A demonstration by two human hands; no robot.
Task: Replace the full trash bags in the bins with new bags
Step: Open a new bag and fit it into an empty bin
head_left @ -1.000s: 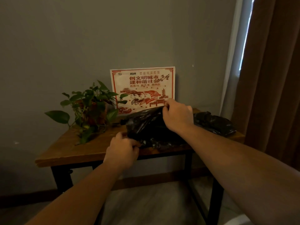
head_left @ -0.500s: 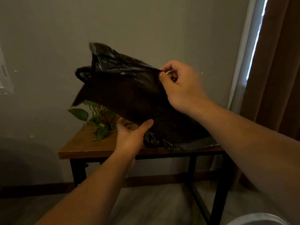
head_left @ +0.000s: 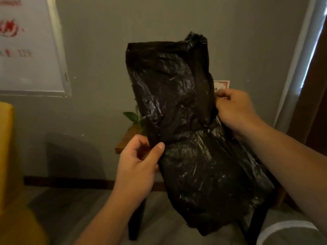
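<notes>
Both hands, the left hand (head_left: pixel 137 171) and right hand (head_left: pixel 233 111), are pinching the black trash bag (head_left: pixel 187 124); rubbing its edges should be separating the layers.

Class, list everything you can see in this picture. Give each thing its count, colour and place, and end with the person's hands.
trash bag: 1, black, centre, held in front of the table
table: 1, brown wooden top with black legs, behind the bag
plant leaf: 1 showing, green, just left of the bag
framed notice: 1, white with red print, on the wall at upper left
card: 1, red and white, peeking out above the right hand
furniture: 1 piece, yellow, left edge
curtain: 1, brown, right edge
left hand: 1, pinches the bag's left edge
right hand: 1, grips the bag's right edge
</notes>
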